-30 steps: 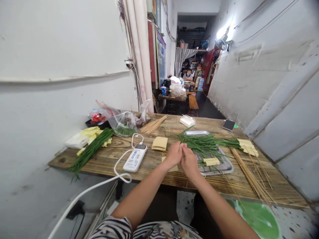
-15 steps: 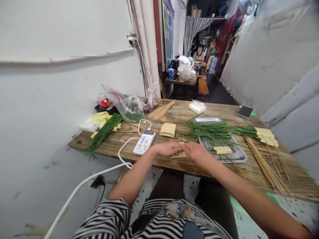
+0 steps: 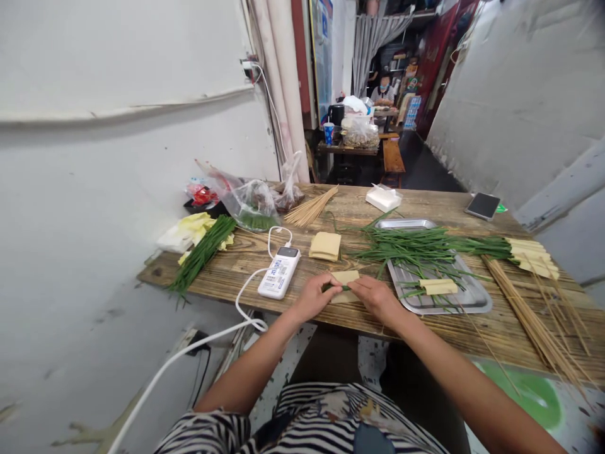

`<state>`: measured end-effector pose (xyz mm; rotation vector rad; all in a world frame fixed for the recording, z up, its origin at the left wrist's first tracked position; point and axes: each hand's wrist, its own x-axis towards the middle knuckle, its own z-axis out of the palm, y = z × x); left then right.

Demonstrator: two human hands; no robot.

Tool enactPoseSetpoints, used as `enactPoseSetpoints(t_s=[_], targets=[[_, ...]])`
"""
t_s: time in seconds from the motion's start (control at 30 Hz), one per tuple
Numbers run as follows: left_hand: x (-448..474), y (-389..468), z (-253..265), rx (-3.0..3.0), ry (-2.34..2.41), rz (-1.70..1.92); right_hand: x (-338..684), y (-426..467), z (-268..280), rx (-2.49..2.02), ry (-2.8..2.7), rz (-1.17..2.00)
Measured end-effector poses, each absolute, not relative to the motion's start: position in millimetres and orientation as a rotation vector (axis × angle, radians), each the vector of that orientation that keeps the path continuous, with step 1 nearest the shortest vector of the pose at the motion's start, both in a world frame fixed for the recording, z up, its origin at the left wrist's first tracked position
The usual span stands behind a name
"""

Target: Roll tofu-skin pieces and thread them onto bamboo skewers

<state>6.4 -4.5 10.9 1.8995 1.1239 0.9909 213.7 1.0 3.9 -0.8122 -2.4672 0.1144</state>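
Below centre, the left hand [image 3: 316, 296] and right hand [image 3: 377, 296] pinch green stalks [image 3: 345, 287]; at centre-left, a white power bank [image 3: 282, 277] bears illegible blue lettering [image 3: 275, 268].

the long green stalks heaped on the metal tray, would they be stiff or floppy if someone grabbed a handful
The green stalks would probably flop, since several loose ones curve and stray past the edge of the metal tray. They look light for their bulk, being so thin. Neighbours may drag along, as many lie crossed over one another.
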Motion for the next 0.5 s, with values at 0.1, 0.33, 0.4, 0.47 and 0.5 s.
enactPoseSetpoints(t_s=[0.1, 0.33, 0.4, 0.47, 0.5], targets=[[4.3, -6.6, -4.0, 2.029, 1.07, 1.007, 216.7, 2.0, -0.5, -0.802, -2.49, 0.128], [10.6, -1.9, -12.1, 2.347, 0.893, 1.047, 227.0, -0.5, -7.2, -0.845, -2.555, 0.035], [10.7, -0.8, -10.3, 2.39, 0.888, 1.048, 228.4, -0.8, -7.4, -0.851, -2.566, 0.026], [10.1, -0.3, -9.8, 2.406, 0.896, 1.04, 229.4, -0.3, -8.2, -0.852, -2.564, 0.023], [9.8, -0.1, -10.0, 2.412, 0.899, 1.036, 229.9, 0.1, -8.9, -0.852, -2.564, 0.021]])
